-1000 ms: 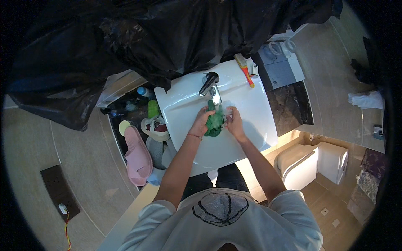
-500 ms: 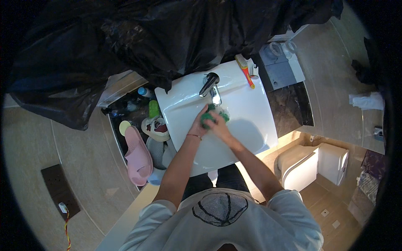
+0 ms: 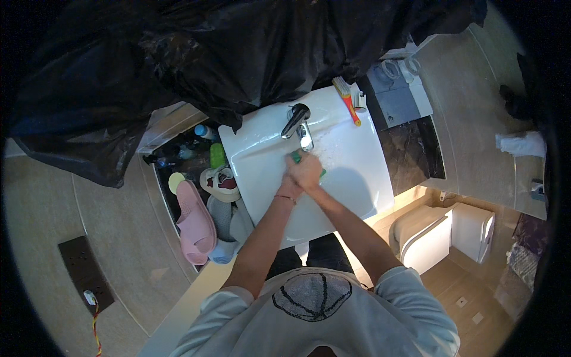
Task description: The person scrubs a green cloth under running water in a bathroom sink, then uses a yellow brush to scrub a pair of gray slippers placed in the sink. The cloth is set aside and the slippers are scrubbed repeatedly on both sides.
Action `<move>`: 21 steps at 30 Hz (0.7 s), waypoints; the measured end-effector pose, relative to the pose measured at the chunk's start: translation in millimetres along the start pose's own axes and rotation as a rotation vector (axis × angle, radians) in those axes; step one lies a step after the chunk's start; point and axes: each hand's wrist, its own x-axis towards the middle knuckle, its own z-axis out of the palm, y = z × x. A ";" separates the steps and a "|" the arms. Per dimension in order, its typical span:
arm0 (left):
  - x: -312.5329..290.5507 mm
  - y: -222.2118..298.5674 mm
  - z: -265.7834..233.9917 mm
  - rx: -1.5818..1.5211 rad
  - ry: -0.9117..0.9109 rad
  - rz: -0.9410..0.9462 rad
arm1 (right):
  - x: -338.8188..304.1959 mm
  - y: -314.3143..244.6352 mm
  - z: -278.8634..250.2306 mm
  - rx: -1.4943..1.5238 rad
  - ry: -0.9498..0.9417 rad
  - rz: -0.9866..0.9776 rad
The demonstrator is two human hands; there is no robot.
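Note:
Both hands are pressed together over the white sink [image 3: 351,178], just below the tap [image 3: 295,121]. A soft, bunched green piece [image 3: 295,156] is squeezed between them; only small bits show at the far side and at the right. My right hand [image 3: 306,171] lies on top, its fingers closed and slightly blurred. Beneath it is my left hand [image 3: 289,185], mostly covered, with a thin band at the wrist. Water and splashes show around the hands under the spout. Whether the piece is a cloth or a scrubber I cannot tell.
A scrub brush [image 3: 348,101] with a red-yellow handle lies on the sink's far right rim. Left of the sink are pink slippers [image 3: 195,223], a pale shoe [image 3: 220,183] and a green object [image 3: 217,156]. Black plastic sheeting [image 3: 178,71] hangs behind; a toilet [image 3: 425,241] stands at right.
My right hand has come down over my left, and the two are closed together. The green piece, largely visible before, is now mostly hidden between them.

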 end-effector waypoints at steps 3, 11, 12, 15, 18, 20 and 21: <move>-7.2 7.4 5.7 0.047 0.094 0.006 | -13.6 -21.8 -6.5 -0.151 -0.028 -0.173; -19.0 23.8 5.2 0.205 0.280 -0.031 | 60.1 63.6 -16.8 0.451 -0.123 0.188; -27.4 28.9 18.6 0.192 0.297 -0.070 | 62.2 72.2 -17.6 0.675 -0.178 0.261; -31.8 35.1 23.0 0.106 0.271 -0.122 | 36.0 44.9 -30.7 0.820 -0.368 0.230; -10.7 25.2 4.3 -0.050 0.036 -0.151 | -9.2 37.4 -9.2 0.632 -0.370 -0.135; -7.5 27.1 0.4 -0.188 -0.139 -0.229 | -43.8 20.2 -6.8 0.625 -0.264 -0.252; -9.2 24.7 4.7 -0.112 -0.154 -0.141 | -52.7 8.5 -13.9 0.607 -0.257 -0.252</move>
